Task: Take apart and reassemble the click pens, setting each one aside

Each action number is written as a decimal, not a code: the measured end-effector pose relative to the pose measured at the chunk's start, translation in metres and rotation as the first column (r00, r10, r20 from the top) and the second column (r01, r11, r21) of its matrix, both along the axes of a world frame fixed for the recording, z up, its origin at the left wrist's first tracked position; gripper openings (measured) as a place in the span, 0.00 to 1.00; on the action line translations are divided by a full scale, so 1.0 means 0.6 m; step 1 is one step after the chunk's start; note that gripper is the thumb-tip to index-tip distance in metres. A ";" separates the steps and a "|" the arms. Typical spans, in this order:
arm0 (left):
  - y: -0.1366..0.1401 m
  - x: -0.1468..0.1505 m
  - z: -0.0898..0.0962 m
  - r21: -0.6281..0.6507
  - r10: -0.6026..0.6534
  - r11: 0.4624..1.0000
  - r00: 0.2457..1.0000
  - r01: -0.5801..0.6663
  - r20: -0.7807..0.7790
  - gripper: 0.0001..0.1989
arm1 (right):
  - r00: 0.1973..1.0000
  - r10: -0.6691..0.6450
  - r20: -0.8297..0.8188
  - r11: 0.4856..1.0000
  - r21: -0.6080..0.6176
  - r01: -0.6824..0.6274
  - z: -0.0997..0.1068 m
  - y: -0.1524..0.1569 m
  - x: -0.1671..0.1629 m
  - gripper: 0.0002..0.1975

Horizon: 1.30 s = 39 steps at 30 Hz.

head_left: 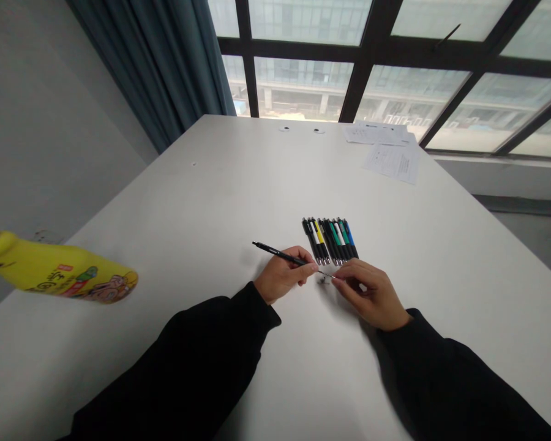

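My left hand is closed around a black pen, its clicker end pointing up and left. From the pen's lower end a thin refill sticks out toward the right. The fingertips of my right hand pinch the far tip of that refill; whether a spring sits there is too small to tell. Just below the refill, a few small dark parts lie on the white table. Beyond both hands, several pens with black, white, yellow, green and blue barrels lie side by side in a row.
At the left stands a yellow bottle, tilted in the view. Printed papers lie at the table's far right corner. Two round fittings sit near the far edge. Behind are a blue curtain and dark-framed windows.
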<state>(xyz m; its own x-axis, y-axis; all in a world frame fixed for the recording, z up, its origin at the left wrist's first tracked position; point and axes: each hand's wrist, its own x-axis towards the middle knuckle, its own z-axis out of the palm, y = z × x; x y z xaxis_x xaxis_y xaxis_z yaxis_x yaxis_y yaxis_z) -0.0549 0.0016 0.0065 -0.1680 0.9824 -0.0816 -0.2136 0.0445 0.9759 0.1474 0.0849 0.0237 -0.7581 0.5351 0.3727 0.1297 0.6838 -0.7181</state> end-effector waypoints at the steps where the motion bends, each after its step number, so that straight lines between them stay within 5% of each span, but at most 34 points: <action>1: 0.001 -0.001 -0.001 0.003 0.018 1.000 0.999 -0.018 0.030 0.12 | 1.000 -0.008 -0.003 1.000 -0.014 0.008 0.002 0.004 0.004 0.05; 6: 0.005 -0.006 0.000 -0.005 0.129 0.991 0.961 -0.132 0.246 0.12 | 0.998 -0.057 0.011 0.992 -0.115 0.057 0.004 0.036 0.034 0.08; 12: 0.006 -0.009 0.012 -0.033 0.198 0.979 0.893 -0.202 0.403 0.14 | 0.970 0.151 0.190 0.975 -0.188 -0.116 -0.006 0.056 0.050 0.08; 21: 0.007 -0.008 0.010 -0.017 0.172 0.984 0.909 -0.179 0.381 0.13 | 0.923 0.149 0.354 0.983 0.048 -0.177 -0.003 0.047 0.041 0.04; 39: 0.005 -0.010 0.009 -0.016 0.155 0.987 0.920 -0.159 0.360 0.13 | 0.928 0.149 0.342 0.982 0.063 -0.181 -0.006 0.047 0.038 0.05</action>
<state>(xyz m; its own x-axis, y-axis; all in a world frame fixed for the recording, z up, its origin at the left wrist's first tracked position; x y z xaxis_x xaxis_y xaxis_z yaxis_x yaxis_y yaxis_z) -0.0609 0.0044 0.0121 -0.2820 0.9472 -0.1525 -0.5530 -0.0306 0.8326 0.1702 0.1129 0.0199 -0.9218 0.3675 0.1236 0.2311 0.7765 -0.5862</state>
